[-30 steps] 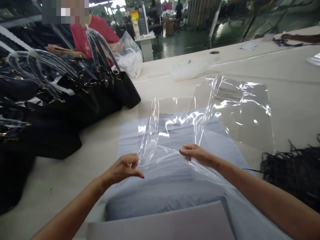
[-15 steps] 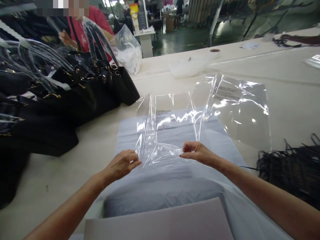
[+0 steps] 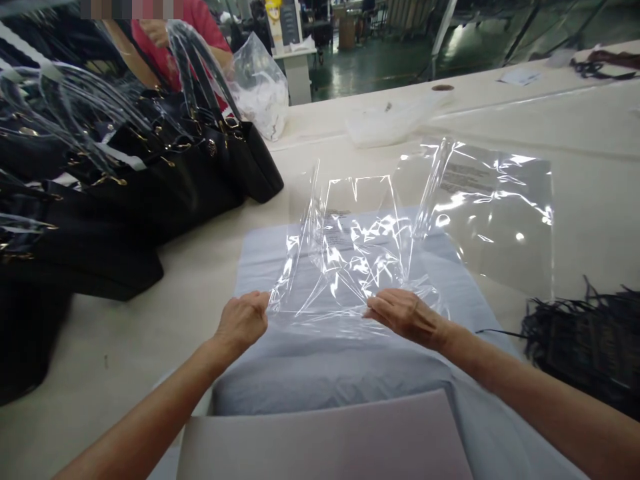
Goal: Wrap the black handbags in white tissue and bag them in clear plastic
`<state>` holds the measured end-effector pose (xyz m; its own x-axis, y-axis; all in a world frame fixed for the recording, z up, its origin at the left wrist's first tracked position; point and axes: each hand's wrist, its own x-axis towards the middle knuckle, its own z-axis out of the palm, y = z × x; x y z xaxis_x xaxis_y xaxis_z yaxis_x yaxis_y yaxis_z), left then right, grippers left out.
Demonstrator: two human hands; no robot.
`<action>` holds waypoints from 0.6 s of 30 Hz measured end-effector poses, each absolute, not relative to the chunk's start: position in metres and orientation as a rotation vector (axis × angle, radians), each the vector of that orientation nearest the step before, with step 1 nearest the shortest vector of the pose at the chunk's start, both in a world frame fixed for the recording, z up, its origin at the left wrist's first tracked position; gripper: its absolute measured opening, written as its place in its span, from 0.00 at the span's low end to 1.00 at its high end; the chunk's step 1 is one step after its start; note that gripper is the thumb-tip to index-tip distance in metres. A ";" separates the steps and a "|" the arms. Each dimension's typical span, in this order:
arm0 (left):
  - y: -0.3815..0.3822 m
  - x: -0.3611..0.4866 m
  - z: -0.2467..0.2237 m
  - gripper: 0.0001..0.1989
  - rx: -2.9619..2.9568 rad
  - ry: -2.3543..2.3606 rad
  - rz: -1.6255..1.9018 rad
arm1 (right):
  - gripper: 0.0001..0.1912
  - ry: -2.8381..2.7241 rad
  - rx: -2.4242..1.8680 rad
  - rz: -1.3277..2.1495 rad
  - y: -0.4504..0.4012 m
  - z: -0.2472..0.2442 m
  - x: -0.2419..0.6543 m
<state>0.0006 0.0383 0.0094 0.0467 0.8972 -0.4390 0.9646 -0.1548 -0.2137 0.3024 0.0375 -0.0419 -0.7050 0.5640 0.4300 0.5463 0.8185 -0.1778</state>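
A clear plastic bag [image 3: 357, 250] with small printed text lies over pale blue wrapping [image 3: 310, 347], its near edge between my hands. My left hand [image 3: 244, 319] is closed on the bag's near left corner. Toward the middle of that edge, my right hand [image 3: 406, 315] pinches the film, the back of the hand turned up. Bright creases run through the plastic between the two hands. Closer to me, a flat greyish board [image 3: 325, 440] rests on the wrapped bundle.
Black handbags [image 3: 200, 180] with wrapped handles crowd the left side. Another clear printed sheet [image 3: 500, 213] lies to the right. Dark straps [image 3: 585, 340] are heaped at the right edge. A person in a red top [image 3: 200, 30] stands beyond the bags, near a plastic sack [image 3: 263, 93].
My right hand has turned palm down and closed over the film. My left fingers have tightened at the corner. The bag is more creased, and the view has shifted slightly.
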 end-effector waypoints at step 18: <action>0.000 -0.081 -0.006 0.15 1.422 2.602 0.114 | 0.12 -2.005 -1.843 0.098 -0.010 -0.066 0.384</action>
